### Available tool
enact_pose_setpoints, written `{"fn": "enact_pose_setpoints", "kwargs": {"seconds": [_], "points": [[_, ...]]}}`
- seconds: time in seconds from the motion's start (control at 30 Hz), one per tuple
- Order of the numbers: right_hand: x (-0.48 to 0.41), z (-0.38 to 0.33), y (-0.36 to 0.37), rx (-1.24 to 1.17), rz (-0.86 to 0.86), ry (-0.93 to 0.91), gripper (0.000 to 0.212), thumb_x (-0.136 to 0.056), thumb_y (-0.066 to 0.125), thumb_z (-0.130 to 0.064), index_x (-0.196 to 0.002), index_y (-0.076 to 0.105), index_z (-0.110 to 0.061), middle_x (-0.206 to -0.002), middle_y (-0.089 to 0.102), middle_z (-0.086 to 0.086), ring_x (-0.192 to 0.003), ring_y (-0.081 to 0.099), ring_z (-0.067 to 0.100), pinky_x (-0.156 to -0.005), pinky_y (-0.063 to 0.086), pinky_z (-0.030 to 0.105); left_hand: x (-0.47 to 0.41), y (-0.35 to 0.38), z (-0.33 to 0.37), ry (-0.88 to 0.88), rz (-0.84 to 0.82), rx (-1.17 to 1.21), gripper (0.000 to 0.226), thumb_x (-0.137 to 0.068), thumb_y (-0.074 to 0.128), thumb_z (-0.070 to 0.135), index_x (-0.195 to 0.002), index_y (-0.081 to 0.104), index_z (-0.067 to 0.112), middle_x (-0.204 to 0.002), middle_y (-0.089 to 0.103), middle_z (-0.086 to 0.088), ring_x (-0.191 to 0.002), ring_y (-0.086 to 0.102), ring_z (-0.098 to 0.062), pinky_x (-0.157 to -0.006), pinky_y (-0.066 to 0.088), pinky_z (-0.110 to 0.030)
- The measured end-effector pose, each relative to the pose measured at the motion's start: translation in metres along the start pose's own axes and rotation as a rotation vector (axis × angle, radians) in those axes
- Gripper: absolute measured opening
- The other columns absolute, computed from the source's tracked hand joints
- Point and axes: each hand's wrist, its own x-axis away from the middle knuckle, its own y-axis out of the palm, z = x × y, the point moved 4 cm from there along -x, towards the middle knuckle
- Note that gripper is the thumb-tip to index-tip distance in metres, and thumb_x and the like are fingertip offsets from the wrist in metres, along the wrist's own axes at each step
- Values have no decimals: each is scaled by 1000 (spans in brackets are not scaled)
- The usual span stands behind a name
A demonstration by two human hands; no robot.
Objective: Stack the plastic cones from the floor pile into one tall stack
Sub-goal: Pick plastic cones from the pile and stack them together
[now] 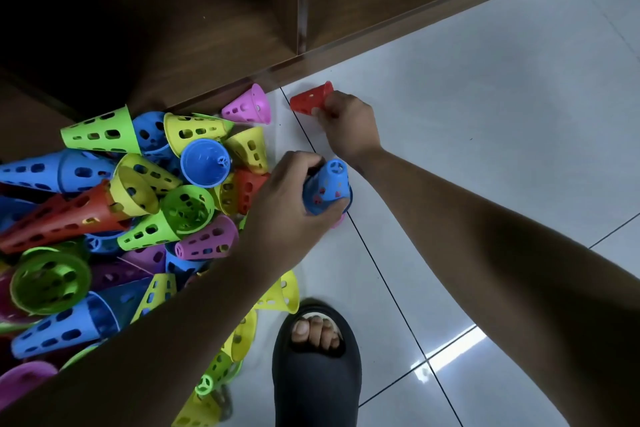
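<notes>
Head view: we look down at our two hands, the floor and a big heap of cones.
Left hand point(291, 199): our fingers curl round the blue cone point(329, 185) and hold it from its left side.
Blue cone: it stands small end up on the white floor point(485, 121), just right of the pile. Red shows through its holes and a bit of pink rim point(338, 220) peeks out below, so we think it sits on top of other cones.
Right hand point(349, 125): farther away, our fingers pinch the red cone point(310, 101) at its wide end. The cone lies tipped on its side. We cannot tell if it touches the floor.
Pile point(138, 204): on the left, lots of green, blue, yellow, red and pink cones lie jumbled, some inside each other.
Pink cone point(247, 107): it lies at the far edge of the pile, by the wooden shelf point(214, 45).
Slipper point(317, 367): our foot in it is near us, right of the pile.
Done: we think the stack is only a few cones tall.
Left to do: nearly all the cones are in the pile, so most of the job is left.
Next: we think the red cone goes on top of the blue one.
</notes>
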Motion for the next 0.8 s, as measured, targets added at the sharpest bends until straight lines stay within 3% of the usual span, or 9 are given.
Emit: {"fn": "enact_pose_setpoints", "kwargs": {"seconds": [0.13, 0.23, 0.37, 0.47, 0.6, 0.73, 0.8], "points": [[23, 10, -15, -195, 69, 70, 19, -99, 68, -30, -91, 69, -13, -80, 70, -4, -76, 63, 14, -66, 48, 21, 2, 10, -8, 5, -32, -58, 48, -79, 86, 32, -118, 62, 18, -111, 63, 8, -99, 61, -8, -82, 54, -27], [55, 20, -33, -417, 101, 196, 29, -103, 61, -37, -87, 69, -14, -76, 71, -4, -72, 63, 18, -72, 56, 40, 2, 18, -16, -2, -63, -115, 46, -78, 85, 32, -116, 63, 21, -110, 63, 10, -98, 60, -9, -82, 54, -32], [104, 23, -55, -891, 87, 402, 34, -108, 55, -28, -79, 65, -13, -73, 63, 2, -67, 53, 19, -60, 43, 33, 1, 26, -30, -29, -61, -174, 41, -77, 83, 31, -111, 62, 24, -105, 63, 9, -92, 61, -14, -75, 53, -35], [135, 19, -55, -1191, -43, 466, 29, -110, 51, -22, -84, 59, -13, -76, 57, 7, -67, 50, 20, -62, 39, 32, -4, 31, -37, -38, -53, -247, 40, -77, 85, 25, -108, 59, 23, -106, 61, 6, -92, 62, -21, -72, 53, -37], [161, 19, -41, -1218, -178, 459, 32, -111, 47, -22, -84, 59, -10, -76, 56, 10, -68, 48, 22, -63, 38, 33, -11, 29, -46, -75, -68, -327, 43, -74, 89, 27, -105, 61, 19, -109, 59, 2, -94, 64, -26, -72, 55, -41], [169, 21, -25, -1123, -235, 487, 33, -111, 51, -27, -88, 63, -8, -80, 58, 13, -70, 48, 24, -64, 40, 33, -5, 14, -44, -59, -74, -327, 37, -76, 88, 27, -99, 60, 20, -103, 58, 6, -88, 63, -20, -69, 51, -33], [169, 19, -17, -1072, -237, 511, 31, -110, 54, -28, -92, 64, -5, -80, 58, 15, -71, 49, 25, -64, 42, 32, 6, -1, -43, -75, -56, -326, 34, -80, 86, 26, -105, 63, 21, -103, 52, 11, -88, 56, -12, -72, 47, -30]]}}
